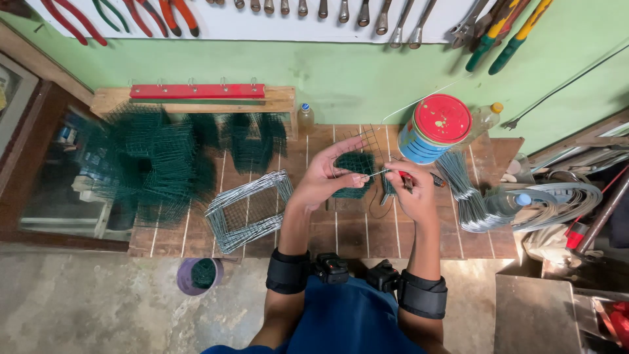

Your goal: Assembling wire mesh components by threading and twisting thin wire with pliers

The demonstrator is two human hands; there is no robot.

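In the head view, the small square piece of dark green wire mesh [354, 172] sits above the middle of the wooden slatted desk [341, 229], just left of the red-lidded blue round tin [434, 128]. The left hand [325, 178] is closed around the mesh's left edge, fingers curled over its top. The right hand [411, 191], just below the tin, grips red-handled pliers [407, 181] whose nose points left and touches a thin grey wire [378, 173] at the mesh's right edge. Right of the tin's base lies a fanned bundle of straight grey wire rods [466, 193], and beyond it a clear plastic bottle with a blue cap [508, 203]. Well left of the tin, a stack of grey wire mesh frames [247, 210] rests on the desk, with a larger heap of dark green mesh panels [157, 164] farther left. A small clear bottle [305, 117] stands left of the tin, by the wall.
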